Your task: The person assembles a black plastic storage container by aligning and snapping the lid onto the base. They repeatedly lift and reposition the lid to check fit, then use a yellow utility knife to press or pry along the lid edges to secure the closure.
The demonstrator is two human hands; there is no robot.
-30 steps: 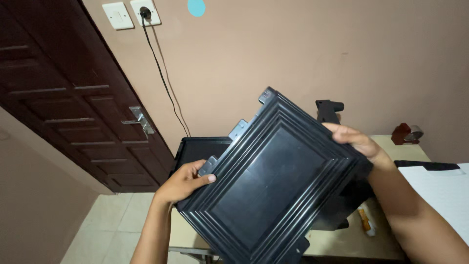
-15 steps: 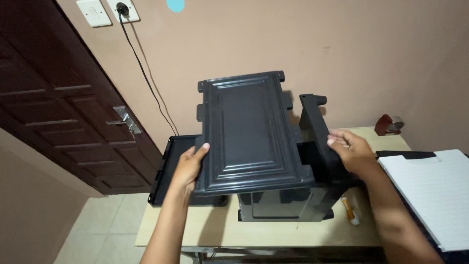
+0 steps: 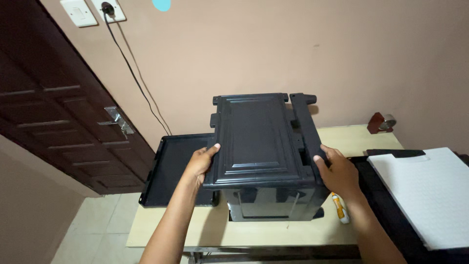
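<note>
1. Black panel (image 3: 256, 139) on top: moulded plastic, smooth, slight sheen along the raised frame lines.
2. Black box body (image 3: 271, 200) under it: same plastic, duller in shade.
3. Flat tray (image 3: 173, 168) at left: black plastic, matt.
4. Table (image 3: 254, 230): pale laminate or painted wood, smooth, low gloss.
5. White sheet (image 3: 430, 190) at right: looks like foam or textured board, matt, fine grain.
6. Door (image 3: 53, 98): dark brown wood, semi-gloss; latch plate (image 3: 118, 120) is bright metal.
7. Wall (image 3: 293, 49): pinkish paint, matt.
8. Cable (image 3: 134, 73): black, smooth sheath.
</note>
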